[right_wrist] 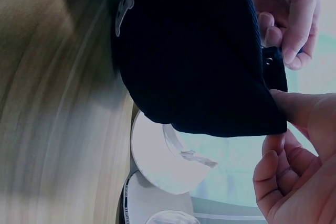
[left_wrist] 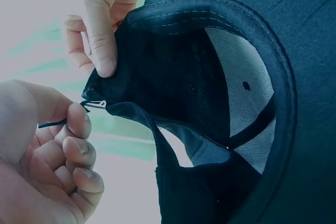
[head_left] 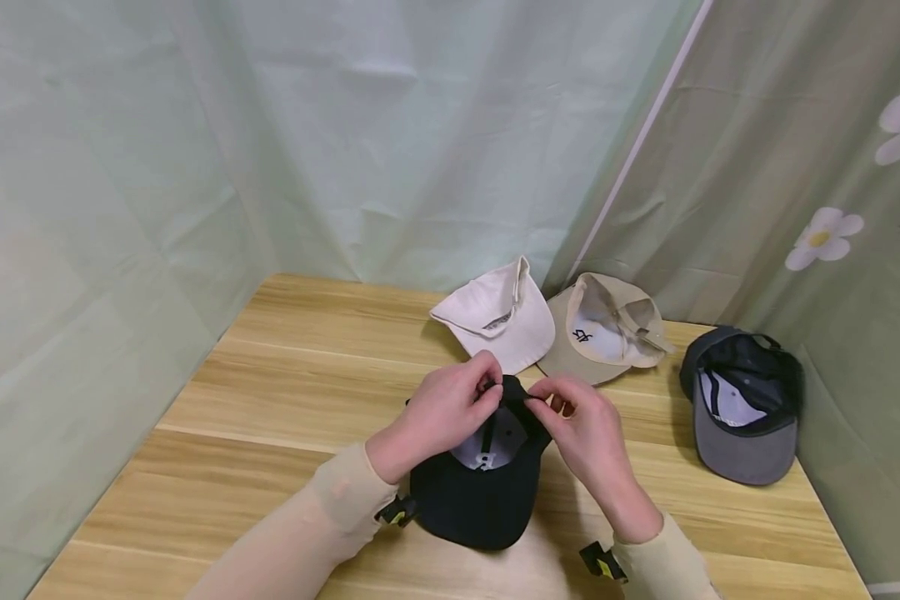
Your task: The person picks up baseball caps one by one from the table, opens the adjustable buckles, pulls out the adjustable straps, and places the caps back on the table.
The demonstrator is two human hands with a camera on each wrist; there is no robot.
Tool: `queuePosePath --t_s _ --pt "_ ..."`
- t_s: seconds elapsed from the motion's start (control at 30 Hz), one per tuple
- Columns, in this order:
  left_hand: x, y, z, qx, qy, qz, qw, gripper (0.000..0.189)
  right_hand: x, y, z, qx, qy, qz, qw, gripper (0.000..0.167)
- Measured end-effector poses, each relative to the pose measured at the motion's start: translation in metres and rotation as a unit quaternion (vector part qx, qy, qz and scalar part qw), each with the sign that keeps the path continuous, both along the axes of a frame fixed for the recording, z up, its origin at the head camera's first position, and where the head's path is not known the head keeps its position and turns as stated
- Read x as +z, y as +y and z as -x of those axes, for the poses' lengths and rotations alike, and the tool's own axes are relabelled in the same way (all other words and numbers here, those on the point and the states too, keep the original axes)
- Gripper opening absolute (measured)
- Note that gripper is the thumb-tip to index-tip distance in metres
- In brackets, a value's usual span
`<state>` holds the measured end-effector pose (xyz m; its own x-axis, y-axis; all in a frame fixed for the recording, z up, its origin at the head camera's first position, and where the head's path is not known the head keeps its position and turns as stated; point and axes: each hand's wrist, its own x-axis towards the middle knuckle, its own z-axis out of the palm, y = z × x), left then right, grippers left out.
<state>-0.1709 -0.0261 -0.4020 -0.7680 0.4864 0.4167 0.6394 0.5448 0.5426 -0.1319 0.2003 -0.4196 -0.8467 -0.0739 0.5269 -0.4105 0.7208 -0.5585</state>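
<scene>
A black baseball cap [head_left: 474, 508] is held with its brim toward me and its inside facing up. My left hand [head_left: 450, 410] pinches the end of the cap's back strap [left_wrist: 51, 124], close beside a small metal buckle [left_wrist: 96, 104] in the left wrist view. Across from it, my right hand [head_left: 587, 429] pinches the cap's back edge between thumb and fingers. The right wrist view shows the outside of the crown, with a light emblem [right_wrist: 125, 11] on its front. A pale lining [left_wrist: 244, 72] shows inside the crown.
Behind the black cap, an off-white cap [head_left: 521, 329] and a beige cap [head_left: 592, 367] lie side by side on the wooden table [head_left: 285, 400]. A dark grey cap [head_left: 746, 450] sits at the right edge. Pale curtains [head_left: 420, 150] hang around the table.
</scene>
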Motion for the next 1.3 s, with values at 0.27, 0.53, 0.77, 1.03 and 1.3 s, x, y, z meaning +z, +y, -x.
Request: queuePosePath --t_s 0.27,0.53,0.77,1.03,1.3 --pt "-0.003 -0.003 0.001 0.010 0.004 -0.012 0.9999 0.010 -0.002 0.001 -0.001 0.009 0.009 -0.013 0.9998 0.023" --pt "-0.003 -0.004 0.001 0.010 0.001 -0.026 0.9996 0.009 -0.003 0.001 -0.002 0.013 -0.008 -0.027 0.9995 0.017" --pt "-0.003 -0.005 0.000 0.019 -0.008 -0.022 0.9995 0.010 -0.004 0.001 -0.004 0.017 -0.013 -0.034 0.9992 0.020" --pt "0.000 -0.017 0.004 0.042 -0.010 -0.045 0.9980 0.010 0.000 -0.001 -0.004 -0.014 -0.055 -0.003 0.9984 0.013" --pt "-0.002 -0.021 0.007 0.045 -0.026 -0.052 0.9973 0.007 0.001 -0.004 -0.003 -0.024 -0.075 -0.006 0.9969 0.014"
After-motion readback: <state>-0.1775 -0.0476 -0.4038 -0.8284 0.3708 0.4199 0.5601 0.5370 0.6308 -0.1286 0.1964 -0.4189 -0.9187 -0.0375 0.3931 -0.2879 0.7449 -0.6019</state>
